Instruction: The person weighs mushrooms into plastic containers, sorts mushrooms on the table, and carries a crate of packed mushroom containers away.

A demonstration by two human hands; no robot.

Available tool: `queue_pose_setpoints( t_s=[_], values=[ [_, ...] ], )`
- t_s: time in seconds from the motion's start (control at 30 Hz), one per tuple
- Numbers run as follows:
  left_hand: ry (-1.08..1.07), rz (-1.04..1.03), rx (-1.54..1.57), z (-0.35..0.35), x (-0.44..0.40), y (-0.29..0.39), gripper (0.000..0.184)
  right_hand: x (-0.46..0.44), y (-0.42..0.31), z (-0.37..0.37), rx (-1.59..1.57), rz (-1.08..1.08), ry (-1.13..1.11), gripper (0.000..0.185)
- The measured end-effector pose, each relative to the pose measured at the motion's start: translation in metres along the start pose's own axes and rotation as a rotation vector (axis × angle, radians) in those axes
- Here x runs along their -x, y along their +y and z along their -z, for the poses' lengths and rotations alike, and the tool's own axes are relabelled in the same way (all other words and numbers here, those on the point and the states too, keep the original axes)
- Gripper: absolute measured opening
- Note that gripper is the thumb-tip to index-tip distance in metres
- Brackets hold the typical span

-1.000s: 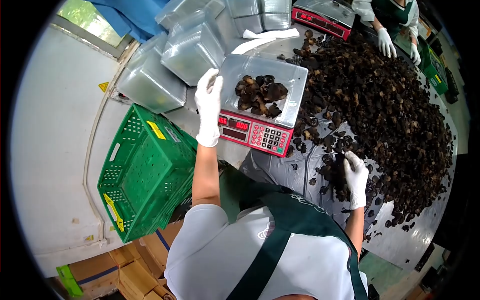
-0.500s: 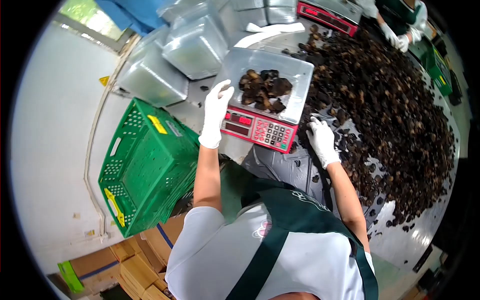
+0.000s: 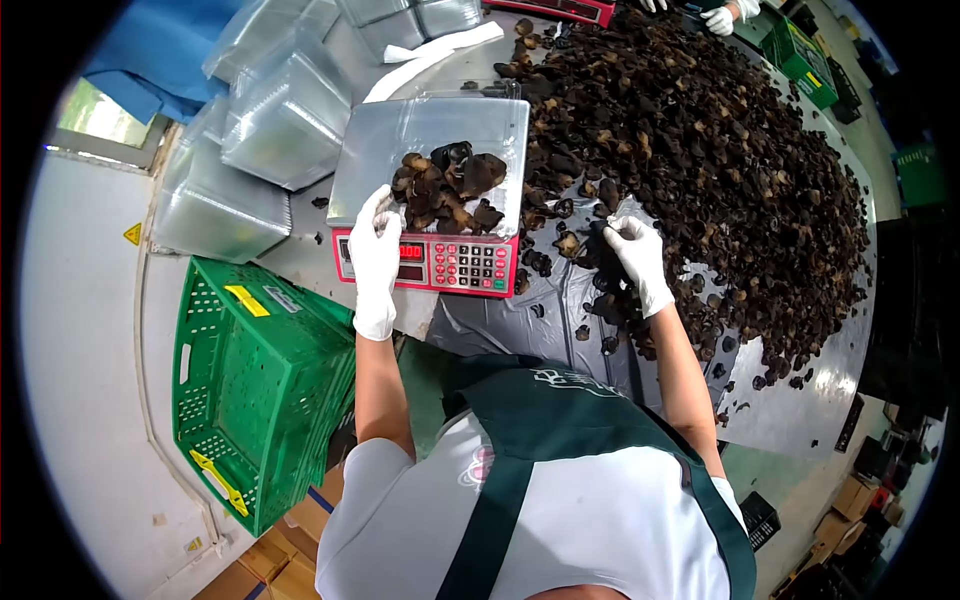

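Observation:
Dried wood ear mushrooms (image 3: 435,195) lie in a clear plastic box (image 3: 508,165) on the steel pan of a red digital scale (image 3: 470,265). My left hand (image 3: 376,262), in a white glove, is at the box's left side over the scale's front edge. Its fingers are slightly curled and apart; whether they touch the box is unclear. Over the near edge of the mushroom pile (image 3: 690,130), my right hand (image 3: 638,258), also gloved, pinches a dark wood ear piece (image 3: 599,229) between thumb and fingers.
Stacked clear boxes (image 3: 285,120) stand behind and left of the scale, beside white strips (image 3: 430,58). Green crates (image 3: 285,400) are at the left. A second red scale (image 3: 570,8) and a co-worker's gloved hand (image 3: 718,20) show at the far edge, near a green crate (image 3: 800,60).
The view has shifted, so the scale and pile appear further left and up. My right hand's fingers have closed at the pile's edge; my left hand stays beside the box.

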State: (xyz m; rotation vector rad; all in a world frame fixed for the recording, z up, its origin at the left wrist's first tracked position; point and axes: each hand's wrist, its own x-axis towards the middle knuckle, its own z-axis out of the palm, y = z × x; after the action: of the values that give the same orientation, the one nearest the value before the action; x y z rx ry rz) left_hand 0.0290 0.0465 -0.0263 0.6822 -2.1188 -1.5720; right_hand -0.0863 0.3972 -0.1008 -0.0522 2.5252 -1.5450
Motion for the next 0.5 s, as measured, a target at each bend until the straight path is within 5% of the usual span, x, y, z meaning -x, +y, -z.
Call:
queue_pose_setpoints(
  t_s=[0.17, 0.37, 0.5],
  values=[
    [-0.028, -0.026, -0.094, -0.003, 0.015, 0.006, 0.043, -0.016, -0.010, -0.009, 0.190, 0.094, -0.023, 0.017],
    [0.057, -0.104, -0.146, 0.005, 0.015, 0.009, 0.039, -0.030, -0.043, -0.025, 0.530, 0.203, -0.005, 0.037],
    [0.046, -0.074, -0.143, 0.011, 0.013, 0.014, 0.035, -0.039, -0.039, -0.048, 0.693, 0.395, -0.198, 0.040]
  ],
)
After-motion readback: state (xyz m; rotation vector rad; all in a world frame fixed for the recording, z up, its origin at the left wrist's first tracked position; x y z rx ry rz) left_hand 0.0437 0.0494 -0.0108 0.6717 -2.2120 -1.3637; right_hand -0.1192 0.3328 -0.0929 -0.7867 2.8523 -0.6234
